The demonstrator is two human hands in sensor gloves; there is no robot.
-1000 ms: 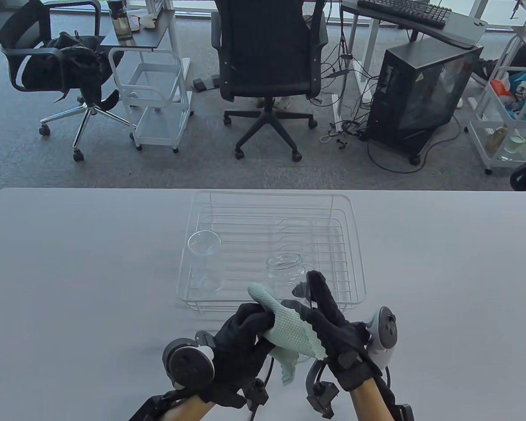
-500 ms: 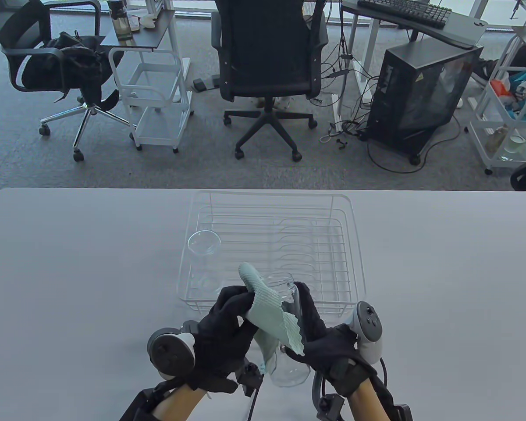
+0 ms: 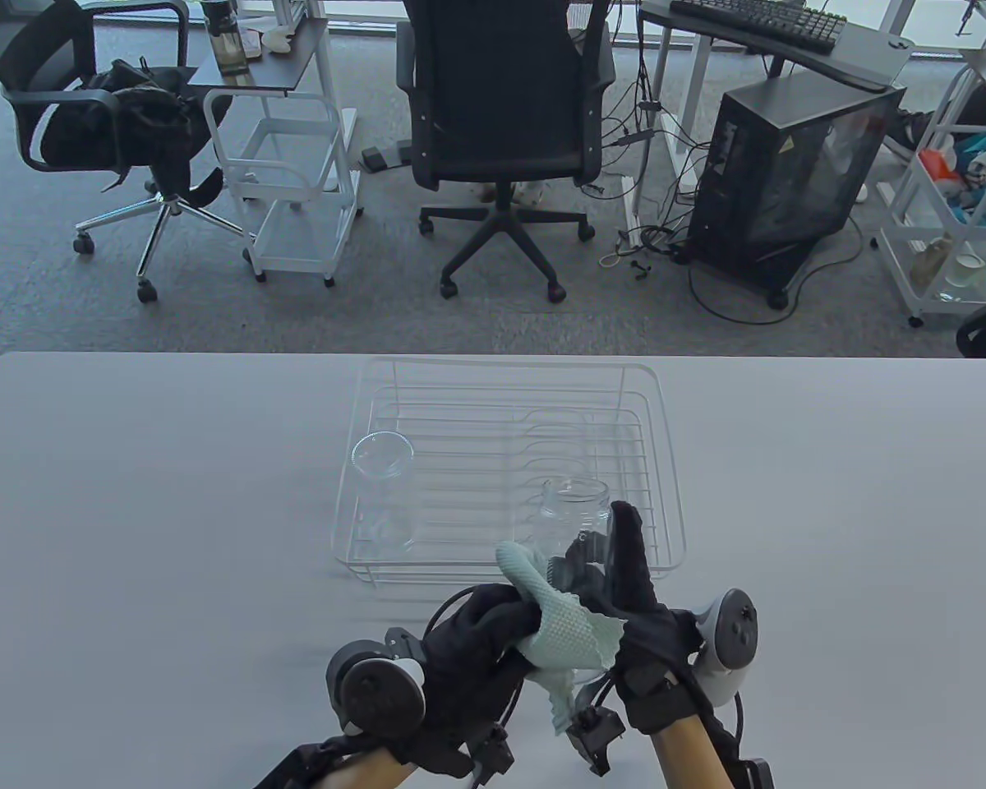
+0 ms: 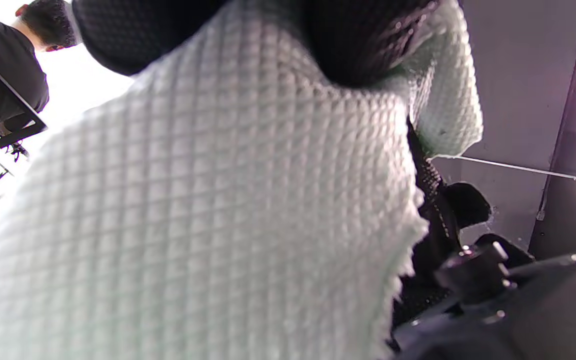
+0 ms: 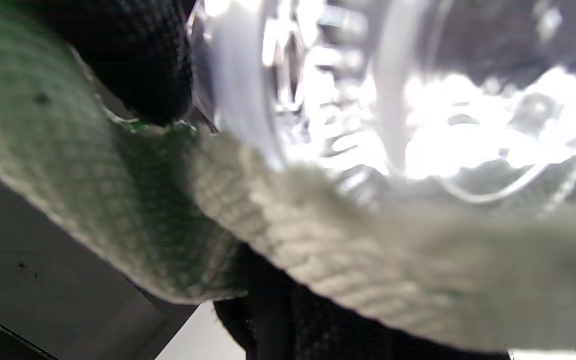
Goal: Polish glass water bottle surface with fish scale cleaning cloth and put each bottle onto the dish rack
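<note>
A clear glass bottle (image 3: 573, 511) is held tilted above the table's front, its open mouth pointing away over the dish rack's near edge. My right hand (image 3: 624, 588) grips its body from the right. My left hand (image 3: 486, 629) holds the pale green fish scale cloth (image 3: 565, 631) bunched against the bottle's left side. The cloth (image 4: 208, 215) fills the left wrist view, with a gloved finger (image 4: 368, 40) curled over it. Blurred glass (image 5: 393, 100) and cloth (image 5: 168, 235) fill the right wrist view. A second clear bottle (image 3: 381, 493) stands upright in the rack's left part.
The white wire dish rack (image 3: 661, 460) sits mid-table beyond my hands. The grey table (image 3: 131, 509) stretches to both sides. Past its far edge are office chairs (image 3: 505, 123), a white cart (image 3: 296, 181) and a computer case (image 3: 797, 173) on the floor.
Both hands swung with the bottle and cloth: half a second ago the bottle stood nearly upright and lower left; now it is tilted, further right, its mouth over the rack's near edge.
</note>
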